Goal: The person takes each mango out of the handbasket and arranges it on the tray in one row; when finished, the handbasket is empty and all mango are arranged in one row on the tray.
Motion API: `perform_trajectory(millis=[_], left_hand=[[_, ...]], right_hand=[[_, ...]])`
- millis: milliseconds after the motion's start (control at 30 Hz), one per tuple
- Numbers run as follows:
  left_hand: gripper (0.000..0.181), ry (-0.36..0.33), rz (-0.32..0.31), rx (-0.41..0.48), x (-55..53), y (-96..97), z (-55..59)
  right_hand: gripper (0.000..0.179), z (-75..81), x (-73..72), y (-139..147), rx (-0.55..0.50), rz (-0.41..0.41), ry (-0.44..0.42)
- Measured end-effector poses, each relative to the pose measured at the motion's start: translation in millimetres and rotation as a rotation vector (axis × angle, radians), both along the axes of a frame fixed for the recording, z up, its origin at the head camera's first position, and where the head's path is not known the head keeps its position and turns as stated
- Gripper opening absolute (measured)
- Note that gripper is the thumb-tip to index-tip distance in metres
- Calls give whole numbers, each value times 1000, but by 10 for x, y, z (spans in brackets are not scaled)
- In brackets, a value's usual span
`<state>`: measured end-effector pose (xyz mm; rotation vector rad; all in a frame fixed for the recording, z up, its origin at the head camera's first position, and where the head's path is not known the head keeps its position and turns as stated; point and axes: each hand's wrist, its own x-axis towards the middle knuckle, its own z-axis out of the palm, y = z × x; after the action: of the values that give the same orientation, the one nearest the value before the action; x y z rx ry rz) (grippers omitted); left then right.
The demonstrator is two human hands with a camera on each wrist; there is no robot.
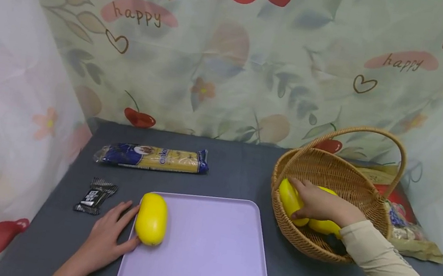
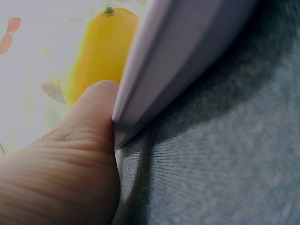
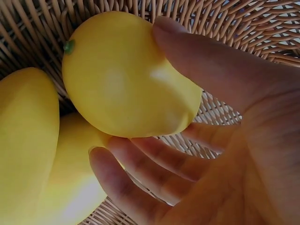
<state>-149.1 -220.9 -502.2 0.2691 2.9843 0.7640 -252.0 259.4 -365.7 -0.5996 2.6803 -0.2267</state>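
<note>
At the left edge of the lilac tray [image 1: 204, 250], my left hand [image 1: 105, 235] rests with fingers spread beside a yellow mango [image 1: 152, 219] that lies on the tray. In the left wrist view its thumb [image 2: 89, 117] is against the tray's rim, with the mango's stem end beyond. My right hand [image 1: 321, 203] reaches into the wicker basket [image 1: 371, 198] and holds another yellow mango [image 3: 126, 75], thumb on one side and fingers curled round the other. More yellow mangoes [image 3: 26, 136] lie beside it in the basket, partly covered by the hand and arm.
A blue-ended packet of spaghetti [image 1: 154, 157] lies behind the tray. Left of the tray is a small black wrapped snack [image 1: 95, 196]. A red and brown package [image 1: 410, 223] lies behind the basket's right side, and the basket's handle [image 1: 377, 131] arches upright above it.
</note>
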Motion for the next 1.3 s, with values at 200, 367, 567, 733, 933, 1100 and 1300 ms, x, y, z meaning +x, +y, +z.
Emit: perform_trajectory(millis=[200,367,567,733,933,1100,1300], left_hand=[[79,-5,1,-8,-5,1,24],[79,-6,1,-4,-5,1,26],[79,-14,1,-7,-5,1,26],[79,-21,2,6,8,10,44],[78,-3,0,15,16,15,38],[78,-3,-4,8,8,10,23],[80,-25,3,-3,-9,2,27]], right_hand=[[94,-24,-17,-1,16,-7,7],[95,-37,-27,9,19,-12,4],[96,-20,-11,10,-2,-16,-4],[98,-18,-7,18,-9,-17,-3],[96,21,11,30,2,-20,-1],[91,97,46,55,0,-5,7],[91,206,90,103,-23,-4,32]])
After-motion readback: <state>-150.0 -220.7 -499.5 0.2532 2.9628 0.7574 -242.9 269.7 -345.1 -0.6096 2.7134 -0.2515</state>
